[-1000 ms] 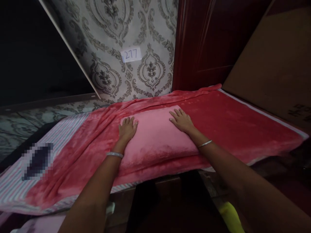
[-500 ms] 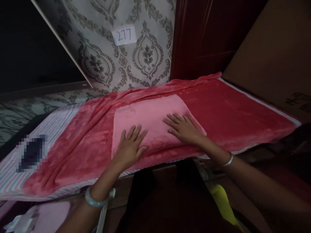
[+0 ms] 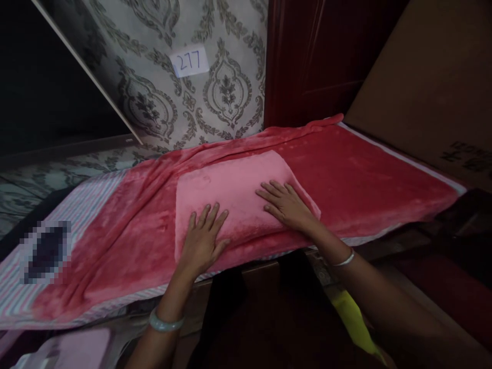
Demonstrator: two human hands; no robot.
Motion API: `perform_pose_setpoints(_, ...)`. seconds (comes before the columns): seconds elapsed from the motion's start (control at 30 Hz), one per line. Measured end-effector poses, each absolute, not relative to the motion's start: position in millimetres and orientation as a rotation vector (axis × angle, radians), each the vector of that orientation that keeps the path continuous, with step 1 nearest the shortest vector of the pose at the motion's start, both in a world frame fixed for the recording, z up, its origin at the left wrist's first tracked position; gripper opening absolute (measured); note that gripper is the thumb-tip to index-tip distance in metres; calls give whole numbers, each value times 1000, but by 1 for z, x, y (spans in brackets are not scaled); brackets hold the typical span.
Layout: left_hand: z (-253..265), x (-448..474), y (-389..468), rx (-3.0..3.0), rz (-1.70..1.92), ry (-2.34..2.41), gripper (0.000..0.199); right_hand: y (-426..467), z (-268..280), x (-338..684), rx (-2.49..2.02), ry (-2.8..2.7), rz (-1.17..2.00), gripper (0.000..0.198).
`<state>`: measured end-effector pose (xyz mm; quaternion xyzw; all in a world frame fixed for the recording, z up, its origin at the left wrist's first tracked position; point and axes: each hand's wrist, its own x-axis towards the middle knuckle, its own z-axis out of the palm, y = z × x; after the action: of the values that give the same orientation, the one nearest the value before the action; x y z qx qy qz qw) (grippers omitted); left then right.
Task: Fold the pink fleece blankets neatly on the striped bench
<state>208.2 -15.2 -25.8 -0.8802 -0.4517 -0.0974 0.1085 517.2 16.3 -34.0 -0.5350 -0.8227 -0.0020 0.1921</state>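
Observation:
A folded pink plush cloth point(image 3: 234, 179), perhaps a blanket folded into a rectangle, lies flat in front of me. My left hand point(image 3: 203, 238) rests palm down on its near left part, fingers spread. Palm down on its right part lies my right hand point(image 3: 286, 205), its fingers also stretched out. Neither hand grips anything. Beneath the folded cloth spreads a red plush blanket point(image 3: 365, 179), bunched in folds along its back and left. Each wrist wears a bangle.
Blue, pink and white striped fabric point(image 3: 98, 197) shows at the left, with a pixelated dark patch on it. Behind stand a patterned wall with a paper card point(image 3: 189, 61) marked 277, a dark red panel point(image 3: 307, 61) and a cardboard box point(image 3: 430, 87). Something yellow point(image 3: 355, 320) hangs below.
The view has shifted slightly, so the bedding sits a little further left. Both hands stay flat on the folded pink cloth, with the left forearm a bit more upright.

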Motion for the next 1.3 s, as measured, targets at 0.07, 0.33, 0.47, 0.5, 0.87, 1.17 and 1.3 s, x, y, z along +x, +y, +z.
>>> perform_pose_setpoints(0.07,-26,205,-16,-2588,-292,-1314,68,14,-34,522,-1495,-2315,-26,51)
perform_pose_setpoints(0.33,-39,155,-44,-2487,-412,-1395,66,-31,-57,580,-1456,-2231,-60,59)
perform_pose_setpoints(0.47,-47,135,-54,-2517,-527,-1355,73,-49,-66,595,-1358,-2200,37,75)
perform_pose_setpoints(0.5,-48,133,-54,-2526,-548,-1338,74,-50,-67,595,-1352,-2181,53,75)
perform_pose_setpoints(0.87,-49,119,-41,-2413,-587,-1345,66,-36,-75,603,-1301,-2101,24,88)
perform_pose_setpoints(1.17,5,120,-21,-2364,-992,-1346,38,-17,-37,602,-1175,-1920,-129,49)
perform_pose_setpoints(1.3,78,128,-18,-2245,-1262,-1541,34,-8,22,600,-1185,-1687,-72,36)
